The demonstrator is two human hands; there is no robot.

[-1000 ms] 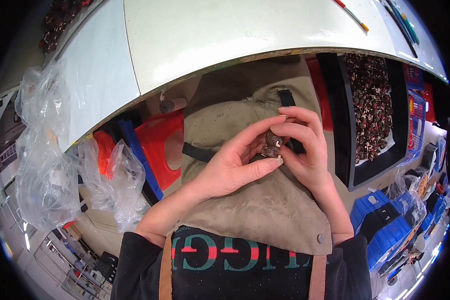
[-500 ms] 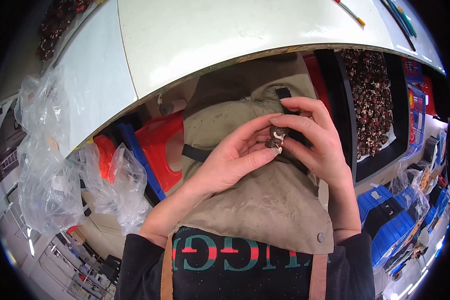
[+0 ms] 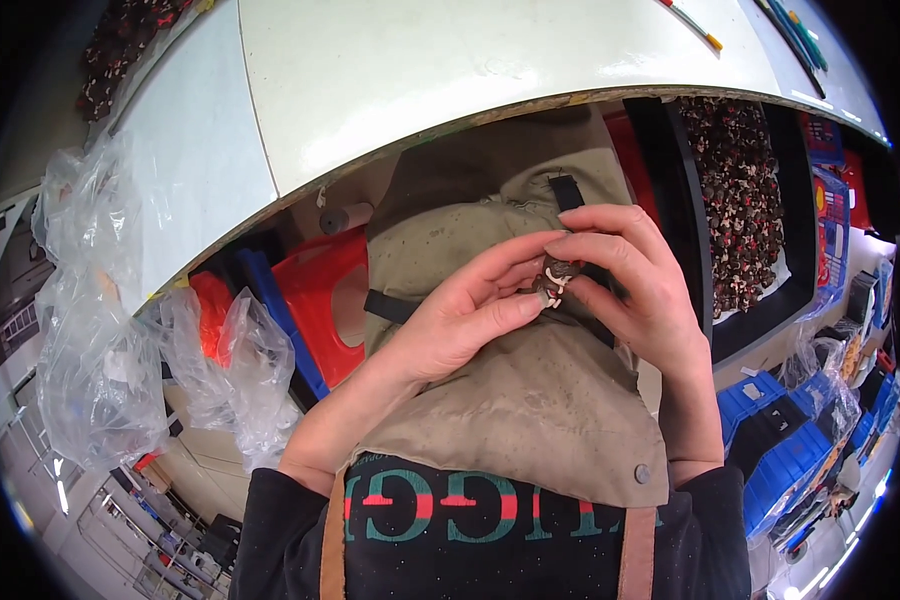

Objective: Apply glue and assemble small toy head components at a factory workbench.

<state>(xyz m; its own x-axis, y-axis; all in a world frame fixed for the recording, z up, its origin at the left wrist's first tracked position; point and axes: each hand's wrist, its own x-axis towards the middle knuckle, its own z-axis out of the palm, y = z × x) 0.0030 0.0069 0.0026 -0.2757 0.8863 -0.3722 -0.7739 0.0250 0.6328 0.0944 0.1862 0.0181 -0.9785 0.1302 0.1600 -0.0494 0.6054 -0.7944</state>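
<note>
— Dark-brown, that small part (image 3: 553,282) with pale prongs; where does it sit?

— Between both hands, above the khaki canvas apron (image 3: 530,400) that covers the lap. The left hand (image 3: 460,320) pinches it from below with thumb and forefinger, and the right hand (image 3: 630,285) closes its fingertips on it from above. Both grips are pressed together on the piece, which I judge lets the fingers turn or work it close under the eyes.

— Why over the apron?

— Likely so anything dropped lands on cloth, not on the floor.

— And around the apron?

— Beyond it, farther from the body, runs the curved edge of the white desk (image 3: 450,90). To the apron's right stands a black tray (image 3: 670,200) heaped with similar dark pieces (image 3: 735,190), within easy reach of the right hand. To the apron's left sit a red plastic stool (image 3: 315,300) and crumpled clear plastic bags (image 3: 100,340). Blue plastic bins (image 3: 780,450) lie lower right of the apron.
</note>
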